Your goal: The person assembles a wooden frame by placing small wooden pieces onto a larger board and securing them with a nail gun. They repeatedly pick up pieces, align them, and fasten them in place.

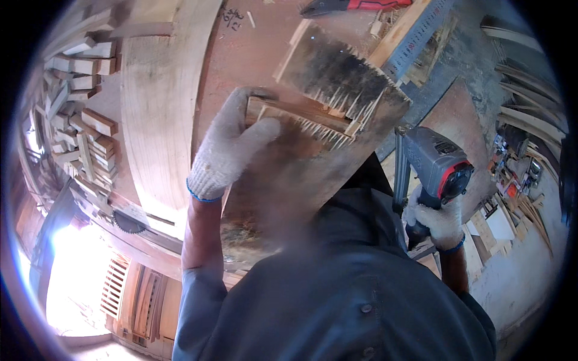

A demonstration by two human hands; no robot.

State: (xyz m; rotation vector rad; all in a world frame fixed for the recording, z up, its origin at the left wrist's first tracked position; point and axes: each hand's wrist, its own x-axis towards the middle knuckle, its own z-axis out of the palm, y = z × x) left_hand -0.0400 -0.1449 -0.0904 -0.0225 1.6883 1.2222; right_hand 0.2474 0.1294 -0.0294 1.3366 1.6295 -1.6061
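Both hands grip: left (229,147) a rough brown wooden piece (304,115), right (438,221) a grey, red-ringed nail gun (432,155).

Saw reddish-brown counter (271,36); found directly on it wide pale board (159,102), piled wood blocks (90,138) to its left, red-and-black tool (367,4) farther off.

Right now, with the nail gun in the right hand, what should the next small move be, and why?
Probably ease the left hand slightly back before bringing the nail gun closer: it grips one end of the wooden piece, pale spikes jut out nearby, and the right hand holds the tool off to the right.
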